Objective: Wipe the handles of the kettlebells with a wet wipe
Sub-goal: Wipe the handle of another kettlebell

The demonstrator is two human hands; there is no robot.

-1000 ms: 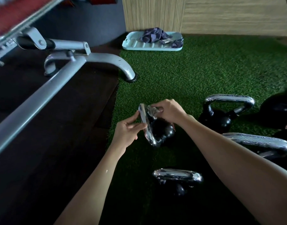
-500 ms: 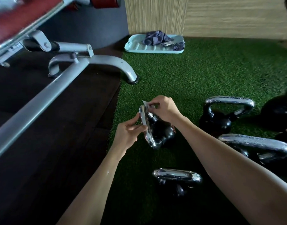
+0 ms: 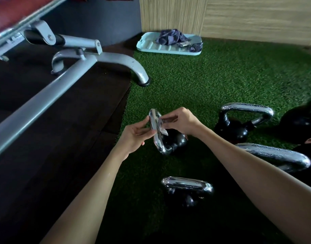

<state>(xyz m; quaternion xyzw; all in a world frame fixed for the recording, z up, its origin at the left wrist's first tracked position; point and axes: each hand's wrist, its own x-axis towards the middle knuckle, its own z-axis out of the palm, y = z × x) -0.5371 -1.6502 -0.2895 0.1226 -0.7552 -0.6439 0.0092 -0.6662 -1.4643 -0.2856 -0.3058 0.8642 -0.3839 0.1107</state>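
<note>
mid-frame, left grip pinches the chrome handle, likely slick and heavy; right grip clamps the limp wet wipe.

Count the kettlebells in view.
5. The centre kettlebell, between left hand and right hand holding the wet wipe; nearest kettlebell below it; upright kettlebell to its right; large kettlebell lower right; edge kettlebell cut off far right. Others may be off frame.

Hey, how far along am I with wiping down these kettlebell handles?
Done: cannot tell; no handle looks plainly finished. In hand: the left hand holds the small black kettlebell's chrome handle while the right hand pinches a white wet wipe against it. Left: possibly the nearest black kettlebell and the black kettlebell on the right.
</note>
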